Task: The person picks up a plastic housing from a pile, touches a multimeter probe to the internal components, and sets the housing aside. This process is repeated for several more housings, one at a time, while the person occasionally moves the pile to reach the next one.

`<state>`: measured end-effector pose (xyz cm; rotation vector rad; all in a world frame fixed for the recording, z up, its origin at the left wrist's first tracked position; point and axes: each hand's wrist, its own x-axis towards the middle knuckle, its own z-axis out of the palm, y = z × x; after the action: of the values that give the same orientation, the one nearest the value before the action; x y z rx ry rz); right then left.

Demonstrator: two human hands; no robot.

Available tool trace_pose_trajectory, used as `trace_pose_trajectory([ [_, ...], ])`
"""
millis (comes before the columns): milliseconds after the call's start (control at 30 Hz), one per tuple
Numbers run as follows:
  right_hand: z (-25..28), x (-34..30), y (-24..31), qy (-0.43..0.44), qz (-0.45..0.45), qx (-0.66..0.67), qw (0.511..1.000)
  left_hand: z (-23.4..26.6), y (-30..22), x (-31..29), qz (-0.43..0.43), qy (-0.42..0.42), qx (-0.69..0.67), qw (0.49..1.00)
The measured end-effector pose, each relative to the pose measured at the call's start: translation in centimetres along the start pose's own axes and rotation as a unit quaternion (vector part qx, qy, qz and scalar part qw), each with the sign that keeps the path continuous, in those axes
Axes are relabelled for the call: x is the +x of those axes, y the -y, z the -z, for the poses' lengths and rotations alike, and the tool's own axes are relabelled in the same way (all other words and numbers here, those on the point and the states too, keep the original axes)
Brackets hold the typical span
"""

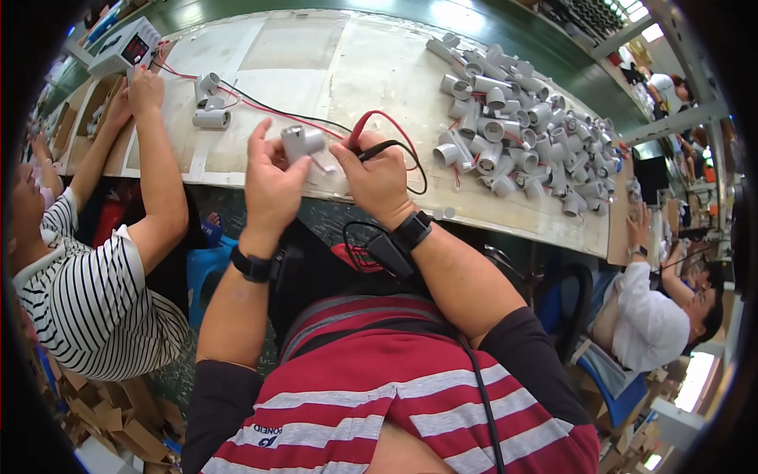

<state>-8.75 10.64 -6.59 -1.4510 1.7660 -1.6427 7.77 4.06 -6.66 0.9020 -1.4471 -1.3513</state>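
Note:
Held over the front edge of the table is a grey T-shaped plastic housing, gripped between the thumb and fingers of my left hand. A short pale wire end sticks out from its lower right side. My right hand, just to the right, is closed around the red and black test leads, with its fingertips close to that wire end. Whether they touch it is too small to tell. The leads loop above my right hand and run left across the table to a white box with a red display.
A large heap of grey housings with red wires covers the table's right side. Several more housings lie at the left. A co-worker in a striped shirt reaches to the white box; another person in white sits at the right.

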Motion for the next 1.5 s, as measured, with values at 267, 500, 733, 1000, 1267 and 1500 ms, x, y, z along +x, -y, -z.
trace_pose_trajectory([
  [267,2.1,-0.6,1.0,0.015,0.099,0.038,0.994,4.2,-3.7,7.2,-0.148,-0.046,0.539,0.828],
  [500,3.2,-0.8,-0.7,0.097,0.132,0.018,0.986,-10.4,-10.5,14.4,-0.253,0.426,0.450,0.743],
  [733,4.0,-0.4,-1.8,0.149,0.165,0.024,0.975,-21.5,-5.4,18.5,-0.310,0.496,0.454,0.672],
  [1000,4.8,-0.4,-2.6,0.152,0.145,0.028,0.977,-21.5,-3.8,18.2,-0.286,0.428,0.437,0.737],
  [1267,5.7,0.0,-0.5,0.124,-0.023,0.061,0.990,-2.4,-7.1,7.9,-0.054,0.136,0.324,0.935],
  [1500,2.7,0.7,1.2,0.038,-0.210,0.244,0.946,1.1,-5.4,0.0,0.055,0.051,0.225,0.972],
])
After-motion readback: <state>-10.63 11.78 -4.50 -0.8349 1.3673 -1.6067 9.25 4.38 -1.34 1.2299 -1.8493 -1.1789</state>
